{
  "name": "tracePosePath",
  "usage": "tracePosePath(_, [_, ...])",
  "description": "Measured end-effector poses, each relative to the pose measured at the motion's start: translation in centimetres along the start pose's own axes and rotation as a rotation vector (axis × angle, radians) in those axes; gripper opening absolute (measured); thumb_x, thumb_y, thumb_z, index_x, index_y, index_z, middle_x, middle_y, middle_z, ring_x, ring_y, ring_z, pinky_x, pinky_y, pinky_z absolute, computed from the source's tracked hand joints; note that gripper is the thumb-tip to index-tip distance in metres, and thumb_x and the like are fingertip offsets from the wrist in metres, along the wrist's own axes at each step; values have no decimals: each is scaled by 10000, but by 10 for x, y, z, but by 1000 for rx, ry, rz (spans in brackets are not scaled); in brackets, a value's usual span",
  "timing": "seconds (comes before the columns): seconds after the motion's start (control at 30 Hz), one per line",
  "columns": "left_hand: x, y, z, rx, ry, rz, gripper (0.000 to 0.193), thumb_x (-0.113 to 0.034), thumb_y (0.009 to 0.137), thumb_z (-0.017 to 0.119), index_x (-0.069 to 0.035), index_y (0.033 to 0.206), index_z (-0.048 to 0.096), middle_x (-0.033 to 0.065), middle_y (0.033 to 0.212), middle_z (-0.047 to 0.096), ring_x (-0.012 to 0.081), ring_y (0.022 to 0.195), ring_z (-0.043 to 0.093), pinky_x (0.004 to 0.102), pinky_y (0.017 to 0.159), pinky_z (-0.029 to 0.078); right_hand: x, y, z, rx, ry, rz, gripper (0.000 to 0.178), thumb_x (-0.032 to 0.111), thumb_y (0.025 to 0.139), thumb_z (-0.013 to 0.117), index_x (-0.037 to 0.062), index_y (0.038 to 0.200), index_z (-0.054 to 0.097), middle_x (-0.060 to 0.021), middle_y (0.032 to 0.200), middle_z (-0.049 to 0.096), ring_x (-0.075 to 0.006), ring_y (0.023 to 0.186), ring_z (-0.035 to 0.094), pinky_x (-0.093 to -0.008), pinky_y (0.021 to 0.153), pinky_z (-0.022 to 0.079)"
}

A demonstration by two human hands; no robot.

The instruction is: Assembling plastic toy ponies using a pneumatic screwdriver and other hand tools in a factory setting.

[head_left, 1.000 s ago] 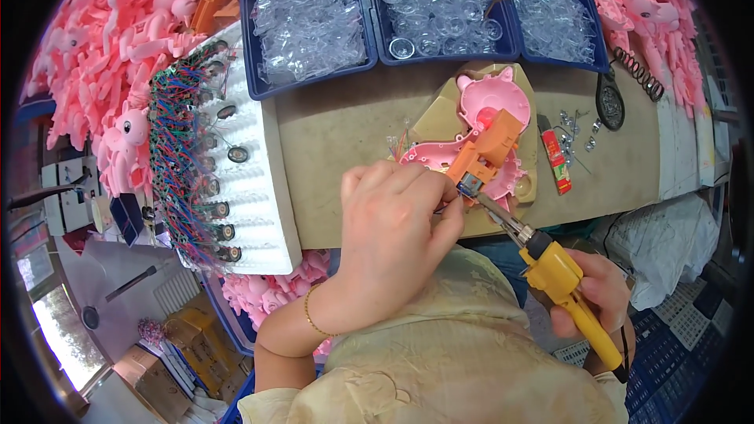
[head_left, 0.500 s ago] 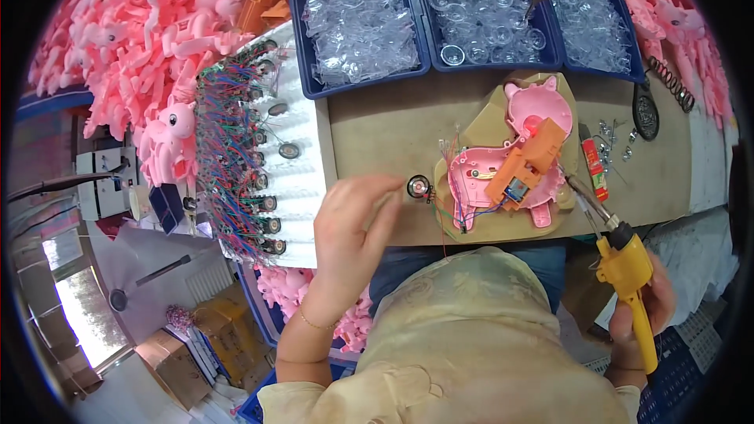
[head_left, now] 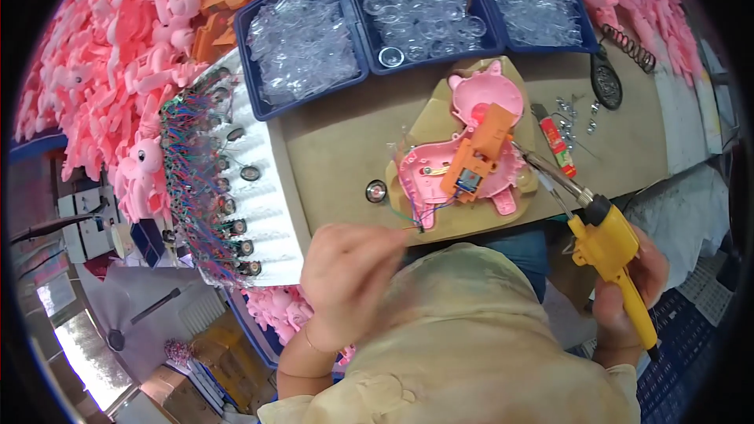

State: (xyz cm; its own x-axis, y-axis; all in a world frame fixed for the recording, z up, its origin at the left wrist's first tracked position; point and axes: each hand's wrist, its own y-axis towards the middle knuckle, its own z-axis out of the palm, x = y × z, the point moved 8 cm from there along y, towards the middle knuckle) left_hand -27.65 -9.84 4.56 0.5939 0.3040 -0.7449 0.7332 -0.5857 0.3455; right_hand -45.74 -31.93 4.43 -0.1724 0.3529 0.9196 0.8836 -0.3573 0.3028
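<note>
My left hand (head_left: pixel 349 279) is closed in a pinch at the table's near edge, its fingertips on a thin red wire (head_left: pixel 409 228) by the pink shell's lower left leg. My right hand (head_left: pixel 631 279) grips a yellow soldering gun (head_left: pixel 609 243), whose metal tip points up and left toward the shell. The pink animal-shaped half shell (head_left: pixel 428 166) lies open in a tan holder (head_left: pixel 434 114). An orange housing (head_left: pixel 491 133) with a small circuit board (head_left: pixel 469 180) sits across it. Just left of the shell, a small round speaker (head_left: pixel 376 191) rests on the table.
Blue bins (head_left: pixel 363 71) of clear plastic parts line the back. Wired speakers (head_left: pixel 188 180) lie on white foam (head_left: pixel 271 212) at left, beside heaped pink shells (head_left: pixel 102 71). Right of the holder are a red tube (head_left: pixel 557 141), small metal bits (head_left: pixel 567 115) and a coiled spring (head_left: pixel 628 47).
My left hand has moved from beside the speaker toward me, to the red wire at the shell's leg. The whole view has shifted; the right hand still holds the soldering gun.
</note>
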Motion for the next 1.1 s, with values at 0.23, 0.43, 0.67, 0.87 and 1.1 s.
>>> tracePosePath(0.23, [-1,23,51,166,180,-34,121,-57,708,690,-68,820,645,37,777,579,204,788,511,323,757,352,-3,0,5,74,143,1,602,314,799,691,149,1272,357,-198,1223,459,-276,1110,490,-384,926,419])
tracePosePath(0.43, [2,18,55,155,144,-96,83,-43,732,672,-52,805,634,41,801,554,197,805,480,305,731,369,-1,-5,10,175,251,-122,654,159,814,672,77,1337,287,-368,1102,489,-385,910,599,-388,722,510])
tracePosePath(0.67, [11,13,59,189,22,-167,64,-37,756,671,-32,800,624,55,827,538,171,807,478,261,660,404,-2,-7,16,204,28,-133,562,146,794,673,34,1244,356,-359,1073,520,-361,861,624,-371,682,533])
tracePosePath(0.87, [14,12,59,199,16,-199,61,-42,767,667,-30,812,627,55,832,539,168,806,482,253,656,411,-2,1,26,269,34,-125,542,168,779,702,43,1188,370,-334,1069,535,-349,829,636,-357,645,537])
tracePosePath(1.1, [14,11,58,198,9,-191,64,-40,771,664,-29,818,623,59,843,537,161,799,488,245,645,422,-7,0,31,284,161,-21,476,204,812,685,118,1181,397,-334,1152,485,-336,979,586,-370,760,504])
